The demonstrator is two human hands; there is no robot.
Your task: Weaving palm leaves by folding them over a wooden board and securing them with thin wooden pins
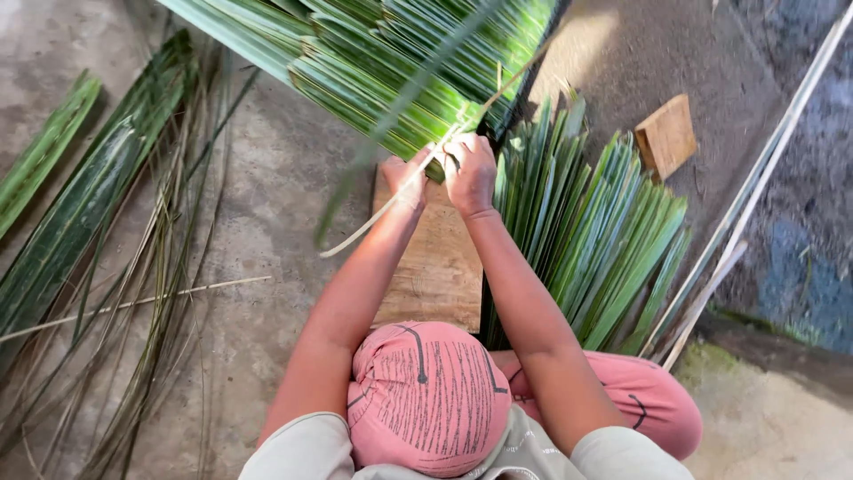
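Green folded palm leaves [391,71], stitched flat

Just past our hands [444,173] the folded leaf mat [391,62] blocks us. Stacked leaves [586,240] crowd the right; bare floor [275,187] lies open left.

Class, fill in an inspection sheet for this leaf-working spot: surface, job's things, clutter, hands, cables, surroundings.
Surface: concrete floor, wooden board under the hands.
Job's things: folded leaf panel; pale strip running through the hands.
Clutter: leaf fan, loose fronds, wood block, pale sticks.
Hands: left hand pinches the strip; right hand grips the panel's edge.
Cables: nothing seen.
Surroundings: blue-stained wall, mossy ground.
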